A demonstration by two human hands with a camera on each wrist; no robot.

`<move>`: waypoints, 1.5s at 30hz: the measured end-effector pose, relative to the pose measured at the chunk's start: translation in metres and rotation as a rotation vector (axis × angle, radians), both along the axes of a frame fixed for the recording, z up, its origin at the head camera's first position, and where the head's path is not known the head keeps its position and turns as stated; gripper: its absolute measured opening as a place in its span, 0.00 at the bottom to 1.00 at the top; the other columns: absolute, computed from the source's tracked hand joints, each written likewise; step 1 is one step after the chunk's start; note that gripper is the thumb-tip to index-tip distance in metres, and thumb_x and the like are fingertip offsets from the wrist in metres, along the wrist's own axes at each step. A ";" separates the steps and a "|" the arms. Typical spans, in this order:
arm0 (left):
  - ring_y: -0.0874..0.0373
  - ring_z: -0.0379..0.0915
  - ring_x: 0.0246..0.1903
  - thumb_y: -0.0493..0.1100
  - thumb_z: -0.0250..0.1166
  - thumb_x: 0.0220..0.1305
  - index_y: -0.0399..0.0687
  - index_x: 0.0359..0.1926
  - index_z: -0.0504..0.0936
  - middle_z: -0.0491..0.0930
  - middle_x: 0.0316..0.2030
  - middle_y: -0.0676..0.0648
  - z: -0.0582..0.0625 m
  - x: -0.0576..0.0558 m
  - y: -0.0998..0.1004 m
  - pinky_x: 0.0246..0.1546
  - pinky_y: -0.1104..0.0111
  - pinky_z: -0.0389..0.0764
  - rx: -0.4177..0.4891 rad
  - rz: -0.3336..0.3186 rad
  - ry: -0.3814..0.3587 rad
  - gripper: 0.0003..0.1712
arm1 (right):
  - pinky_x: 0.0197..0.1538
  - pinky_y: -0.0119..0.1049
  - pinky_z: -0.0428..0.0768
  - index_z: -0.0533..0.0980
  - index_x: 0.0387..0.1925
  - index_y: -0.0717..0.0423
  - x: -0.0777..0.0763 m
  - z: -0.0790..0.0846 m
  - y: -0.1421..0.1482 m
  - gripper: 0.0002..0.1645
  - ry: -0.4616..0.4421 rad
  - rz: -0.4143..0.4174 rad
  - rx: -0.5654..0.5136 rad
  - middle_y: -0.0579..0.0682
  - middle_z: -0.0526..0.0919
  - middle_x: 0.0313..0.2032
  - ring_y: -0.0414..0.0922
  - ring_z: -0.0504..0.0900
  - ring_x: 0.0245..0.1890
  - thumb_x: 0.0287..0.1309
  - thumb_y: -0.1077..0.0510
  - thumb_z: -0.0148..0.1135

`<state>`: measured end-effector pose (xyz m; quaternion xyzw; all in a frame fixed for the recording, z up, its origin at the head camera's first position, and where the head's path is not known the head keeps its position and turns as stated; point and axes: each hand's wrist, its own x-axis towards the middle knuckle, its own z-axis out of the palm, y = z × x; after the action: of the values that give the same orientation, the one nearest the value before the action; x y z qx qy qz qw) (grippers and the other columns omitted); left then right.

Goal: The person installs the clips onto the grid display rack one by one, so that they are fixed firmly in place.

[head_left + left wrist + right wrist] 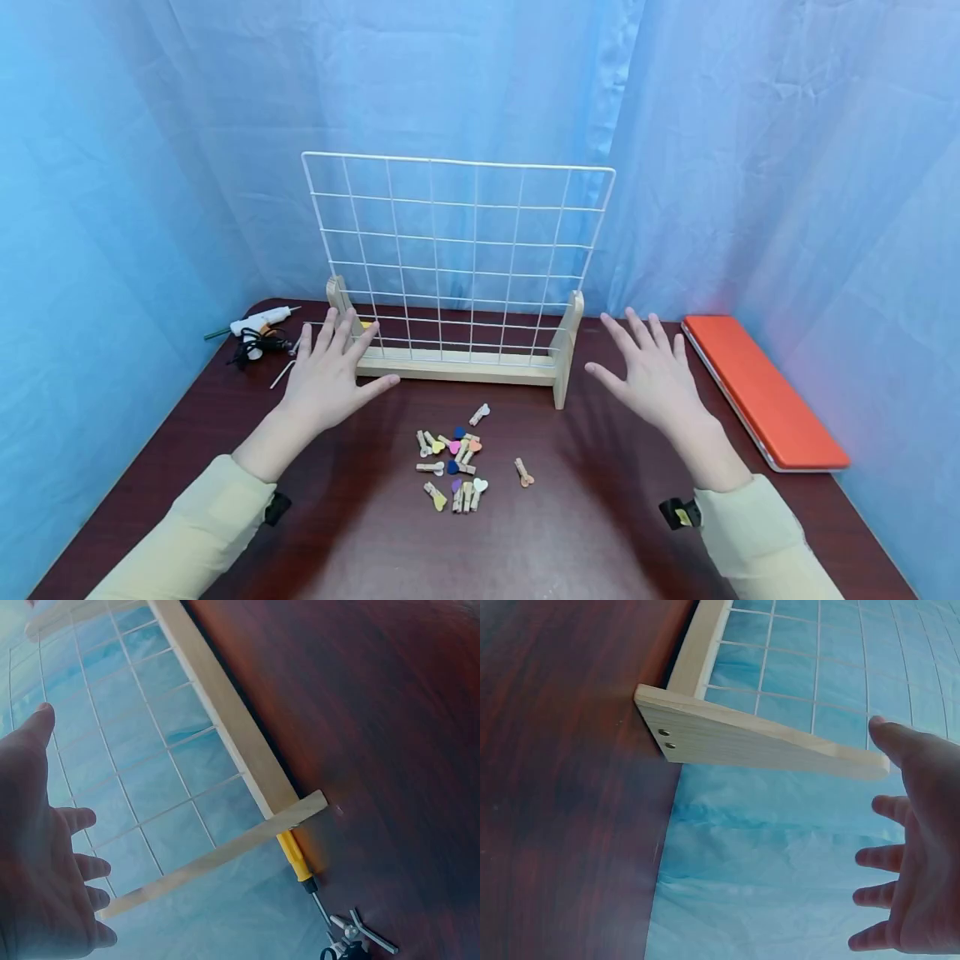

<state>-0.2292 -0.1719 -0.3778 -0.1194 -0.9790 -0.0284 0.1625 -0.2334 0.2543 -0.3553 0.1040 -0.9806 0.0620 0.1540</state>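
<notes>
A white wire grid point(472, 242) stands upright in a pale wooden stand point(465, 369) at the middle of the table. In the head view my left hand point(326, 379) hovers with spread fingers at the stand's left end, overlapping its side piece. My right hand point(656, 375), fingers also spread, is held to the right of the stand's right side piece point(567, 350). Both hands hold nothing. Between and below them lies a loose group of small wooden clothespins point(465, 496) with coloured hearts. One clothespin point(524, 472) lies apart on the right.
A white glue gun point(262, 320) with a black cord lies at the table's back left. Near it are a hex key point(373, 931) and a yellow-handled screwdriver point(295, 857). An orange-red flat case point(765, 392) lies along the right edge. Blue curtains point(465, 75) surround the table.
</notes>
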 end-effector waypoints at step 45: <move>0.67 0.70 0.28 0.39 0.66 0.51 0.49 0.35 0.77 0.75 0.26 0.57 -0.078 -0.015 0.037 0.32 0.72 0.74 0.290 -0.654 -0.472 0.09 | 0.51 0.43 0.71 0.51 0.66 0.38 -0.070 -0.037 -0.019 0.39 -0.184 0.478 -0.941 0.57 0.69 0.58 0.53 0.65 0.58 0.58 0.65 0.53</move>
<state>-0.2442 -0.1348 -0.4558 -0.3898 -0.8858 -0.2422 -0.0687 -0.3036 0.2349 -0.3928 0.2381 -0.8055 0.5369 0.0792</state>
